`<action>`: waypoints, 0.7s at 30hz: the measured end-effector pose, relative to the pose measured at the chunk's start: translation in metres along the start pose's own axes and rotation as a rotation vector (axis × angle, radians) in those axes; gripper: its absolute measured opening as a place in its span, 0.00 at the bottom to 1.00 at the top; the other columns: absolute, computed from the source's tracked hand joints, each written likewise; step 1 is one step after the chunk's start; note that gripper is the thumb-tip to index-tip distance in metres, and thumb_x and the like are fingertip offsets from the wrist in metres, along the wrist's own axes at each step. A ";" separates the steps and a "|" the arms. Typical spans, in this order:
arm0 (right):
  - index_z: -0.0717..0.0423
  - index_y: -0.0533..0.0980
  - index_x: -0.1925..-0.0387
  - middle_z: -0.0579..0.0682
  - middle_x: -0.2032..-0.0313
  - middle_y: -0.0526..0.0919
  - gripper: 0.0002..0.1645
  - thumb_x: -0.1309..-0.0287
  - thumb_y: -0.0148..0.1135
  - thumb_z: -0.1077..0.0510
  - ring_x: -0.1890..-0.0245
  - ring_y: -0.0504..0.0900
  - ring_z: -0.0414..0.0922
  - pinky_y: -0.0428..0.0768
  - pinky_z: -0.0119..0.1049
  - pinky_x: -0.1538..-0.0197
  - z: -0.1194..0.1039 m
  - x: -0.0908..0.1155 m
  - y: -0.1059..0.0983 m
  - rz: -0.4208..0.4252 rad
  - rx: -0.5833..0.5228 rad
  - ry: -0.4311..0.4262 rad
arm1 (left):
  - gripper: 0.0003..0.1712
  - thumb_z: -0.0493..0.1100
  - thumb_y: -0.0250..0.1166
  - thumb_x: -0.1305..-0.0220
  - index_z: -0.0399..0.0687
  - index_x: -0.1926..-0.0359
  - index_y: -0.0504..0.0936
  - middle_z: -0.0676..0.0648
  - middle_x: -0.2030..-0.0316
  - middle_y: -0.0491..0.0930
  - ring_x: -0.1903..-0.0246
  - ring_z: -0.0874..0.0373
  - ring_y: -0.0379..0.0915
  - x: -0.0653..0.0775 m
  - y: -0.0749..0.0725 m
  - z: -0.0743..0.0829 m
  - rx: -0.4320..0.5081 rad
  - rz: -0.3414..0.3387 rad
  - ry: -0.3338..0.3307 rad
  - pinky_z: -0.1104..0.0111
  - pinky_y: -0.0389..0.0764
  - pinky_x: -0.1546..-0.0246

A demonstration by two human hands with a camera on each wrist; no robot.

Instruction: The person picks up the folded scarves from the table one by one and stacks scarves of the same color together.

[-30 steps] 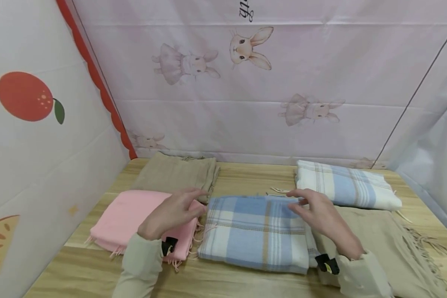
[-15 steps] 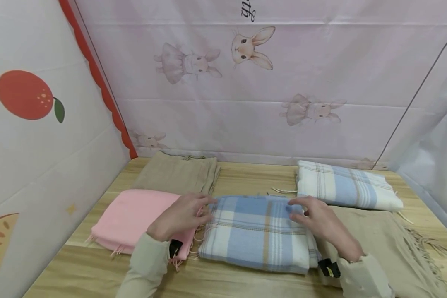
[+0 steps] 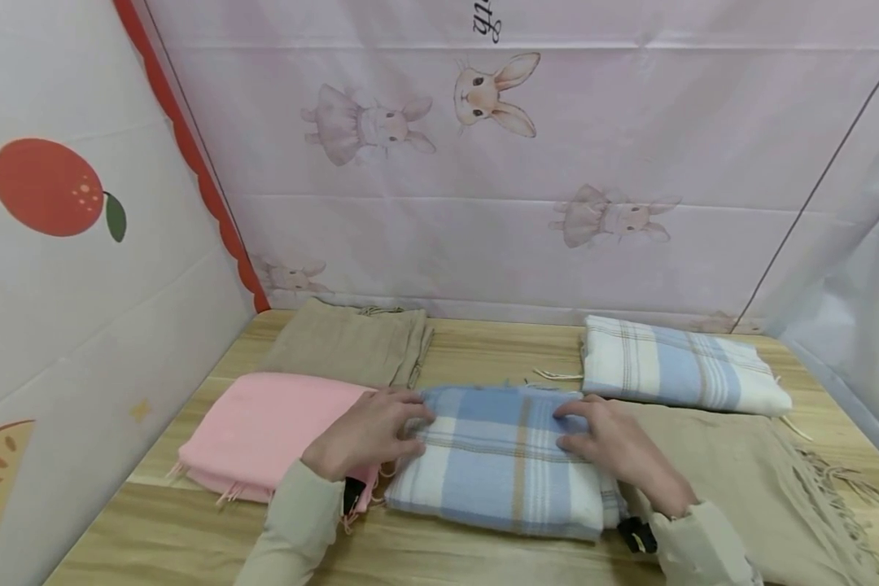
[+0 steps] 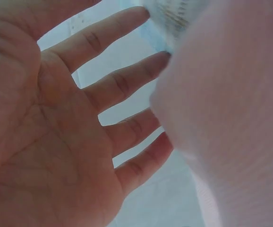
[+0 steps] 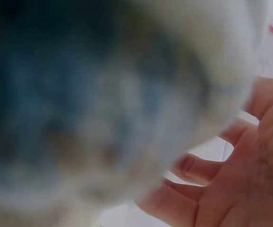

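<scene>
A folded blue-and-white plaid fringed scarf [image 3: 489, 480] lies in the middle of the table in the head view. My left hand [image 3: 366, 433] reaches its left edge, fingertips at the cloth, with the palm over the folded pink scarf [image 3: 264, 427]. Spread, fairly straight fingers show on my left hand [image 4: 65, 123] in the left wrist view. At the plaid scarf's right side, my right hand [image 3: 625, 449] rests with fingers lightly bent over the top. Blurred plaid cloth [image 5: 103, 109] hides several fingertips of my right hand [image 5: 231, 184] in the right wrist view.
A folded tan scarf [image 3: 347, 342] lies at the back left. Another plaid one [image 3: 677, 366] sits back right. A tan fringed scarf [image 3: 754, 496] spreads under my right forearm. The wooden table [image 3: 410, 561] meets a printed cloth wall [image 3: 439, 244] behind.
Both hands have closed in on the middle plaid scarf, the left moving right and the right moving slightly left and down. The scarf shifts very slightly.
</scene>
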State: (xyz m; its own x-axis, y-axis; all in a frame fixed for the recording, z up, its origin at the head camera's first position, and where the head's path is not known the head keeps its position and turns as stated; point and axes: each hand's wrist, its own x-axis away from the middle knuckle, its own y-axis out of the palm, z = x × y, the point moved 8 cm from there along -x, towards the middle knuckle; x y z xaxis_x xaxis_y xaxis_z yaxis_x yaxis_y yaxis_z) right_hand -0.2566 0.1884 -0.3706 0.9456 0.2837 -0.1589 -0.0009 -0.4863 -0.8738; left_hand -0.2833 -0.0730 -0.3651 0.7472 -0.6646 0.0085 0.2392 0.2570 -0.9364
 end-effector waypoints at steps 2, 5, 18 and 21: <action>0.58 0.85 0.53 0.59 0.53 0.82 0.17 0.44 0.75 0.58 0.56 0.81 0.57 0.79 0.54 0.56 -0.002 0.000 0.001 -0.007 -0.005 -0.009 | 0.18 0.43 0.72 0.35 0.45 0.46 0.86 0.40 0.39 0.77 0.36 0.38 0.67 0.001 -0.001 0.001 -0.005 0.001 -0.001 0.40 0.64 0.37; 0.58 0.85 0.53 0.58 0.54 0.82 0.18 0.45 0.75 0.58 0.57 0.80 0.56 0.79 0.53 0.57 -0.004 -0.001 0.002 -0.018 -0.012 -0.017 | 0.15 0.43 0.72 0.35 0.45 0.48 0.87 0.41 0.42 0.79 0.38 0.39 0.70 0.001 -0.003 0.002 -0.012 0.007 0.004 0.41 0.65 0.38; 0.65 0.83 0.50 0.64 0.53 0.85 0.17 0.39 0.70 0.61 0.68 0.85 0.51 0.82 0.45 0.67 0.009 -0.007 -0.026 -0.034 -0.048 -0.001 | 0.14 0.45 0.68 0.31 0.43 0.49 0.86 0.44 0.50 0.82 0.53 0.50 0.79 -0.024 -0.016 0.019 -0.037 0.018 0.109 0.55 0.80 0.52; 0.66 0.83 0.51 0.64 0.53 0.85 0.16 0.39 0.69 0.61 0.65 0.86 0.55 0.83 0.49 0.64 0.015 -0.008 -0.035 -0.011 -0.030 -0.007 | 0.16 0.44 0.67 0.30 0.42 0.45 0.85 0.43 0.48 0.81 0.52 0.49 0.80 -0.031 -0.017 0.020 -0.005 0.001 0.081 0.56 0.80 0.53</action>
State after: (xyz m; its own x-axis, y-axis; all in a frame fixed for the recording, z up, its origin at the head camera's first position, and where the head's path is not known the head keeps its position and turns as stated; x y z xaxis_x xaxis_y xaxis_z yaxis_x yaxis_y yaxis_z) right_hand -0.2693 0.2150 -0.3455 0.9432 0.2952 -0.1525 0.0195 -0.5075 -0.8614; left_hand -0.2981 -0.0430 -0.3428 0.6948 -0.7189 -0.0203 0.2353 0.2540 -0.9381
